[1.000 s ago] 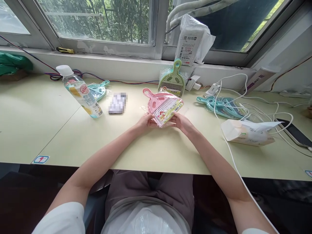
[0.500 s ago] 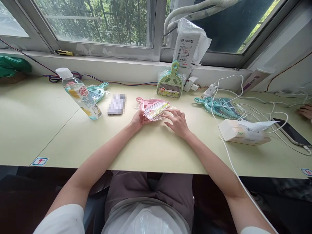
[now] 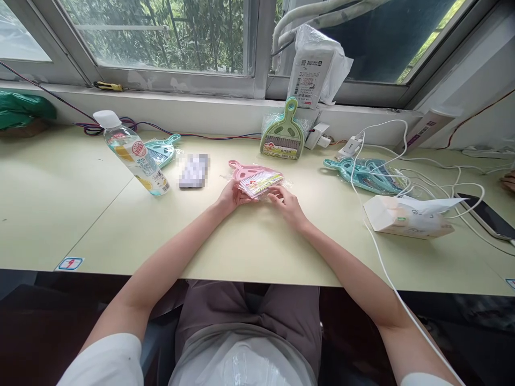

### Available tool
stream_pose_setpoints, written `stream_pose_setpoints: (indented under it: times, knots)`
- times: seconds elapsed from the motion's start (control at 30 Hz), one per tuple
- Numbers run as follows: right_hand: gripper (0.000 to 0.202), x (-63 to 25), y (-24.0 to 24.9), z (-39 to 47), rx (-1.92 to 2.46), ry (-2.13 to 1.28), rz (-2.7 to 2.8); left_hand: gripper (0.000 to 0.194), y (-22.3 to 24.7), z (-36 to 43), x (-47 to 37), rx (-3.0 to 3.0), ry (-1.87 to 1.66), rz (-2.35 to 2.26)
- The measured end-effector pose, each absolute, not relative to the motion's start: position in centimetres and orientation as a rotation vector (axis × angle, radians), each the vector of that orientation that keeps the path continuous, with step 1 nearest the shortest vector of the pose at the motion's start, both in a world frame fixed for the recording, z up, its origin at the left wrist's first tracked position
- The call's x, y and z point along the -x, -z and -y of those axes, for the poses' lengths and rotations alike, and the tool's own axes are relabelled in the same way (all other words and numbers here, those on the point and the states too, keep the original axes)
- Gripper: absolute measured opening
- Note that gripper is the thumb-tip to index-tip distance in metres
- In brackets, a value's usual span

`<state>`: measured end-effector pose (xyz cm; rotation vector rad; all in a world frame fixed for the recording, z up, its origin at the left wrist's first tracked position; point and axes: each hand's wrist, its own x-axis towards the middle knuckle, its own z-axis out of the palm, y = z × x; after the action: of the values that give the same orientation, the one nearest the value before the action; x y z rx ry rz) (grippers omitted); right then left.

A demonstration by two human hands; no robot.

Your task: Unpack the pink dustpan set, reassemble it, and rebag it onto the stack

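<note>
A pink mini dustpan and brush set [image 3: 257, 179] in a clear plastic wrapper lies tilted between my hands, its handle pointing to the far left and its printed label facing up. My left hand [image 3: 234, 197] grips its near left side, fingers under the wrapper and thumb at the edge. At the near right corner, my right hand [image 3: 287, 205] touches the wrapper with fingers bent and curled toward the package. Behind it, a green dustpan and brush set [image 3: 282, 134] stands upright against the wall under the windowsill.
A drink bottle [image 3: 134, 158] stands at left before a teal dustpan set [image 3: 163, 149], beside a blurred phone-like object [image 3: 193, 171]. At right are more teal sets [image 3: 364, 174], white cables, a tissue pack [image 3: 408, 217] and a phone [image 3: 488, 217]. Another person's hand [image 3: 509, 180] shows at the far right.
My right hand has closed in from spread fingers onto the right edge of the pink set's wrapper. My left hand keeps its hold. The view has shifted slightly.
</note>
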<state>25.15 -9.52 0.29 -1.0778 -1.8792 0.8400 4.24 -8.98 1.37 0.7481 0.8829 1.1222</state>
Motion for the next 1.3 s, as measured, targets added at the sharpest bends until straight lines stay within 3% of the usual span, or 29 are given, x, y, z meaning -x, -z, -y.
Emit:
stream_pose_setpoints:
  times: [0.33,0.63,0.77,0.9,1.17,1.3]
  knots:
    - [0.035,-25.5,-0.3,9.2,1.198,-1.168,1.786,0.051,-1.8,9.0,-4.4,-0.794,-1.065,-0.937]
    - [0.008,-25.1,-1.5,10.5,1.004,-0.732,1.930,0.049,-1.2,8.8,-4.4,-0.828,-1.044,-0.935]
    - [0.014,-25.1,-1.2,10.9,0.988,-0.302,2.013,0.046,-1.1,8.8,-4.3,-0.910,-0.962,-0.896]
    - [0.015,-25.2,-0.9,11.0,0.935,-0.083,2.027,0.040,-1.4,9.3,-4.0,-1.018,-0.797,-0.858]
    - [0.018,-24.8,-0.3,10.7,0.811,-0.122,2.207,0.043,-1.4,10.2,-4.4,-1.181,-0.651,-0.862]
    - [0.018,-24.9,-0.3,10.2,0.846,-0.197,2.236,0.055,-1.3,10.5,-4.9,-1.174,-0.700,-0.810]
